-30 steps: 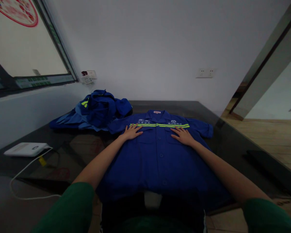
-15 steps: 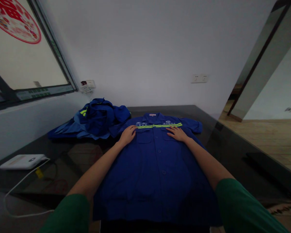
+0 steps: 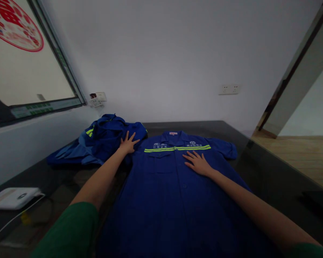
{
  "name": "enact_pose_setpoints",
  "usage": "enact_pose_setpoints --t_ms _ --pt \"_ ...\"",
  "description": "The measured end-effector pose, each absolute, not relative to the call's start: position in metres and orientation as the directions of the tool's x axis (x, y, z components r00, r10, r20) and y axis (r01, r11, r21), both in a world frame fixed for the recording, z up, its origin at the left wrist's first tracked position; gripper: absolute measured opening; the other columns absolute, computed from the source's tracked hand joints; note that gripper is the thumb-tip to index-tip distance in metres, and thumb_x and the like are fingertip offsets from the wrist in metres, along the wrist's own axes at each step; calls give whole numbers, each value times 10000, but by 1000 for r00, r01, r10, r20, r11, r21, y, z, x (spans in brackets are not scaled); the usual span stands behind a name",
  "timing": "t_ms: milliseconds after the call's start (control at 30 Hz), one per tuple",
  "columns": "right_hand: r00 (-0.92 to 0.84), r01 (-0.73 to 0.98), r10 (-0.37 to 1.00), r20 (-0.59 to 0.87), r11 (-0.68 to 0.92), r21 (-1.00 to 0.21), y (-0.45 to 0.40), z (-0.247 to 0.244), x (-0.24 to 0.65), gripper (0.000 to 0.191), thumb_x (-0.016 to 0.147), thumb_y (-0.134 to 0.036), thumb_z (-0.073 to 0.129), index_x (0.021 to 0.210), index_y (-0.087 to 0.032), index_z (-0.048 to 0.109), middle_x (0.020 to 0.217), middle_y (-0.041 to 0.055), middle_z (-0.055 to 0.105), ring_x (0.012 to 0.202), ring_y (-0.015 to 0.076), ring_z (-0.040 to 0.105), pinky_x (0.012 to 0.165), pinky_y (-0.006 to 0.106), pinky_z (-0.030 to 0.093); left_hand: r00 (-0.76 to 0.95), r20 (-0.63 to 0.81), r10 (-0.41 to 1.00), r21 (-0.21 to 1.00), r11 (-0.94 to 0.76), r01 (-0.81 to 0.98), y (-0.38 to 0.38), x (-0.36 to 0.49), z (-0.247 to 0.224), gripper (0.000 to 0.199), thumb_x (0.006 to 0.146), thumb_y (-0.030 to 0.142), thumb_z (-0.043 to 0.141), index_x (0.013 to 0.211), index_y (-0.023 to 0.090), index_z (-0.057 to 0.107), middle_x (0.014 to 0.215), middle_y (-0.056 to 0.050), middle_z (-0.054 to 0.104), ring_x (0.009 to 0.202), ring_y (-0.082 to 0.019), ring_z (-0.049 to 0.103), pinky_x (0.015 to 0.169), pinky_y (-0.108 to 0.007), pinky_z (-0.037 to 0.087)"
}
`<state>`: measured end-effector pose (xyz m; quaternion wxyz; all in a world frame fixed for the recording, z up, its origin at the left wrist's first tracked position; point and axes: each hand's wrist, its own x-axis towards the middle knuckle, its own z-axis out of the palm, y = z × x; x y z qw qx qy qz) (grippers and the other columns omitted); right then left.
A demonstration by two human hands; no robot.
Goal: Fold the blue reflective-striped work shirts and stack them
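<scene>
A blue short-sleeved work shirt lies front up on the dark table, its collar toward the wall. Yellow-green reflective strips and white lettering cross its chest. My left hand, fingers spread, is at the shirt's left sleeve, beside a heap of blue clothes. That sleeve is partly hidden by the hand. On the right side of the chest, just below the strip, my right hand rests flat with its fingers apart. Neither hand grips anything.
A white device with a white cable sits on the table at left. A dark flat object lies near the right edge. Wall sockets and a window frame are beyond.
My left hand has moved left from the shirt's chest to the sleeve, and its fingers have spread. My right hand stays on the chest, now slightly below the strip. The view has shifted nearer.
</scene>
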<state>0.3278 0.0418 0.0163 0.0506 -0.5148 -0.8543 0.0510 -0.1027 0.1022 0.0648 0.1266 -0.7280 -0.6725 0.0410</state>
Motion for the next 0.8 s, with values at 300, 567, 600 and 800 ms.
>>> enact_pose_setpoints --t_ms 300,567,600,800 --pt "-421 888 905 57 425 -178 45 14 325 585 923 -644 270 1453 -404 343 1556 -26 275 1446 309 167 1119 643 133 -226 36 973 -195 229 954 187 -111 62 525 880 499 463 1349 279 546 1601 -71 122 1418 -475 -73 1011 -671 296" --pt "-379 913 924 57 383 -139 53 11 321 558 929 -594 326 1452 -401 345 1553 -28 278 1440 304 193 1120 631 155 -429 90 899 -156 438 885 188 -189 47 496 834 368 497 1312 269 582 1553 -113 267 1392 -514 76 970 -763 218" --pt "-380 914 923 57 384 -133 54 11 321 555 931 -586 328 1453 -399 344 1553 -28 277 1440 304 194 1119 631 158 -432 100 896 -150 443 884 185 -198 46 496 832 371 498 1309 266 585 1552 -114 266 1390 -518 68 967 -774 202" --pt "-377 917 925 49 380 -124 53 12 319 554 938 -568 318 1458 -381 344 1556 -19 275 1442 303 187 1118 634 154 -267 197 943 -141 297 945 156 -233 49 429 905 384 424 1292 300 588 1547 -68 276 1408 -435 82 1013 -732 205"
